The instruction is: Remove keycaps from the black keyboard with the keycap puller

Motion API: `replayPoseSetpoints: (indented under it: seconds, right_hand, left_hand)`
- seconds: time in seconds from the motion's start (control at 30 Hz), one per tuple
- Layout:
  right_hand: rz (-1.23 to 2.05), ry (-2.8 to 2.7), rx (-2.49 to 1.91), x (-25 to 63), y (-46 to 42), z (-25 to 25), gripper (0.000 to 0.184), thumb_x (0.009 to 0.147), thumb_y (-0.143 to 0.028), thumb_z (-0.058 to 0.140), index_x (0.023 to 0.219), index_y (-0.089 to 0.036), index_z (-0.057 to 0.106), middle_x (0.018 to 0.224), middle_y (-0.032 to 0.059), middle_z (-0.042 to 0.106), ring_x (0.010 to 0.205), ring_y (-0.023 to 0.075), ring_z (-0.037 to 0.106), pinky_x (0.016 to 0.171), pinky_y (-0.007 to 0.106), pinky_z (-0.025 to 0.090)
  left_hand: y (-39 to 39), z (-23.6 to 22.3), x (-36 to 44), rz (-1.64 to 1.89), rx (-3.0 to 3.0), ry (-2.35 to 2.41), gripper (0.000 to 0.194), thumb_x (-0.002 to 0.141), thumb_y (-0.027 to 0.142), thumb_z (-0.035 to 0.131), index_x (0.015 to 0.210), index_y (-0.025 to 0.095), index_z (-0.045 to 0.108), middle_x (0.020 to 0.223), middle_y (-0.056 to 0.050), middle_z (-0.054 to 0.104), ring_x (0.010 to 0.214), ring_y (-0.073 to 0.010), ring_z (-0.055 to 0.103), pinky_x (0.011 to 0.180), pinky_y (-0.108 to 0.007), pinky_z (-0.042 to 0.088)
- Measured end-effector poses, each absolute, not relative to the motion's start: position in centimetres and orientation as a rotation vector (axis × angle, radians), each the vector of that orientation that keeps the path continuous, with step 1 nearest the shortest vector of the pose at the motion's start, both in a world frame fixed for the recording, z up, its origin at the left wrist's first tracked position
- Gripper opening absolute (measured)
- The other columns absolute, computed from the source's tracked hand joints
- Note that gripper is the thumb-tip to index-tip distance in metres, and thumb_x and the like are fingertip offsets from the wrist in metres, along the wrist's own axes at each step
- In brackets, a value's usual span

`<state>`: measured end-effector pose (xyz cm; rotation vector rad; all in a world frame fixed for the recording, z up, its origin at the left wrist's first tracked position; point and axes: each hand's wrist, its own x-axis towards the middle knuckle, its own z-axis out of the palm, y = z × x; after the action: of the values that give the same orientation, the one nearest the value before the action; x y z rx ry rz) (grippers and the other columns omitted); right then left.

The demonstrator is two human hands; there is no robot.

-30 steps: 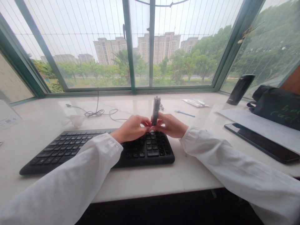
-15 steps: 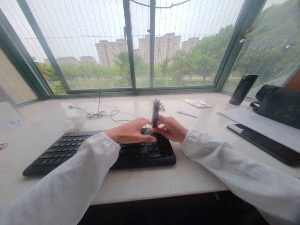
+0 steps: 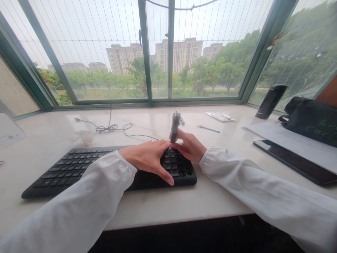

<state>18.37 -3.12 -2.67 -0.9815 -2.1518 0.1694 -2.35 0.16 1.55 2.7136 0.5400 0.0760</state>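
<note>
A black keyboard [image 3: 65,171] lies on the pale tabletop. My right hand [image 3: 191,144] is closed around a slim dark grey bar-shaped tool [image 3: 174,127], held nearly upright over the keyboard's number-pad end. Small prongs show at its top; its exact kind I cannot make out, and its lower end is partly hidden by my fingers. My left hand [image 3: 147,156] lies palm down over the right part of the keyboard, thumb stretched out away from the fingers. Its fingertips reach close to the foot of the tool; whether they touch it I cannot tell.
Behind the keyboard lie a coiled cable [image 3: 106,128], a crumpled clear bag [image 3: 85,137], small pieces [image 3: 181,121], a blue stick [image 3: 208,129] and a flat packet [image 3: 220,116]. To the right are a phone [image 3: 292,160], paper [image 3: 265,131], a black bag [image 3: 313,117] and a black cylinder [image 3: 271,102].
My left thumb has swung down and away from the tool, spreading the hand wider over the keys. The tool in my right hand tilts slightly more to the right.
</note>
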Motion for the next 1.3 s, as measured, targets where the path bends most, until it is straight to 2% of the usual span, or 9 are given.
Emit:
replayPoseSetpoints:
  seconds: [0.23, 0.33, 0.43, 0.53, 0.67, 0.8, 0.93, 1.2, 1.3]
  right_hand:
    - [0.161, -2.135, -0.988, 18.1, -3.3, -3.3, 0.016, 0.095, -0.037, 0.047, 0.098, -0.022, 0.046, 0.089, 0.0053, 0.059, 0.073, 0.0174, 0.060, 0.062, 0.030, 0.056]
    - [0.136, -1.943, -1.012, 18.1, -3.3, -3.0, 0.019, 0.094, -0.041, 0.049, 0.098, -0.022, 0.046, 0.089, 0.0045, 0.054, 0.071, 0.0163, 0.057, 0.056, 0.028, 0.057]
    - [0.171, -1.626, -1.016, 18.1, -3.2, -2.7, 0.024, 0.093, -0.045, 0.050, 0.088, -0.022, 0.047, 0.093, 0.0040, 0.048, 0.072, 0.0147, 0.054, 0.055, 0.028, 0.059]
    - [0.319, -1.672, -1.033, 18.1, -2.6, -2.9, 0.028, 0.089, -0.045, 0.056, 0.077, -0.021, 0.048, 0.087, 0.0032, 0.046, 0.074, 0.0159, 0.052, 0.059, 0.031, 0.062]
    - [0.584, -1.558, -1.069, 17.8, -1.4, -3.5, 0.034, 0.081, -0.050, 0.064, 0.078, -0.021, 0.047, 0.080, 0.0010, 0.041, 0.071, 0.0161, 0.050, 0.047, 0.029, 0.059]
    - [0.712, -1.436, -1.000, 17.9, -1.1, -2.7, 0.041, 0.073, -0.052, 0.071, 0.077, -0.021, 0.046, 0.076, -0.0021, 0.036, 0.063, 0.0114, 0.044, 0.038, 0.023, 0.053]
    - [0.766, -1.288, -1.007, 18.6, -1.3, -1.6, 0.041, 0.073, -0.054, 0.071, 0.077, -0.021, 0.047, 0.066, -0.0038, 0.040, 0.061, 0.0113, 0.044, 0.038, 0.019, 0.048]
    - [0.723, -1.258, -1.101, 20.0, -0.5, -1.5, 0.036, 0.073, -0.051, 0.069, 0.079, -0.019, 0.055, 0.071, -0.0005, 0.052, 0.071, 0.0149, 0.054, 0.049, 0.024, 0.051]
    - [0.675, -1.240, -1.158, 21.3, 0.1, -1.3, 0.032, 0.072, -0.046, 0.069, 0.081, -0.018, 0.057, 0.079, 0.0014, 0.056, 0.077, 0.0153, 0.056, 0.056, 0.024, 0.051]
  left_hand:
    - [0.1, 1.2, -2.3, 0.041, 2.754, 0.597, 0.100, 0.049, 0.079, 0.071, 0.129, 0.023, 0.052, 0.128, -0.008, 0.056, 0.116, -0.0313, 0.053, 0.100, -0.036, 0.039]
    - [0.3, 1.0, -2.3, 0.011, 2.775, 0.622, 0.105, 0.048, 0.082, 0.069, 0.132, 0.022, 0.050, 0.127, -0.008, 0.056, 0.114, -0.0308, 0.054, 0.098, -0.035, 0.040]
    - [0.5, 0.8, -2.4, -0.028, 2.799, 0.667, 0.116, 0.047, 0.086, 0.065, 0.140, 0.021, 0.041, 0.135, -0.011, 0.052, 0.117, -0.0324, 0.052, 0.099, -0.035, 0.040]
    - [0.7, 0.7, -2.5, -0.040, 2.796, 0.670, 0.119, 0.047, 0.087, 0.064, 0.144, 0.021, 0.037, 0.140, -0.012, 0.047, 0.121, -0.0328, 0.050, 0.102, -0.035, 0.038]
    - [0.8, 0.6, -2.5, -0.034, 2.790, 0.654, 0.118, 0.049, 0.084, 0.066, 0.145, 0.020, 0.038, 0.138, -0.012, 0.049, 0.122, -0.0323, 0.050, 0.102, -0.034, 0.038]
    - [1.0, 0.4, -2.7, -0.046, 2.801, 0.678, 0.125, 0.049, 0.085, 0.065, 0.150, 0.020, 0.029, 0.148, -0.013, 0.040, 0.128, -0.0335, 0.046, 0.106, -0.035, 0.035]
    - [1.0, 0.3, -2.7, -0.066, 2.824, 0.686, 0.129, 0.049, 0.087, 0.062, 0.152, 0.019, 0.024, 0.153, -0.014, 0.034, 0.133, -0.0347, 0.041, 0.109, -0.036, 0.032]
    - [0.8, 1.0, -2.9, -0.080, 2.848, 0.663, 0.116, 0.058, 0.077, 0.067, 0.150, 0.017, 0.027, 0.154, -0.014, 0.034, 0.137, -0.0328, 0.038, 0.111, -0.035, 0.031]
    - [1.0, 1.5, -3.1, -0.075, 2.806, 0.654, 0.100, 0.070, 0.075, 0.061, 0.148, 0.021, 0.031, 0.153, -0.012, 0.036, 0.136, -0.0299, 0.040, 0.111, -0.034, 0.032]
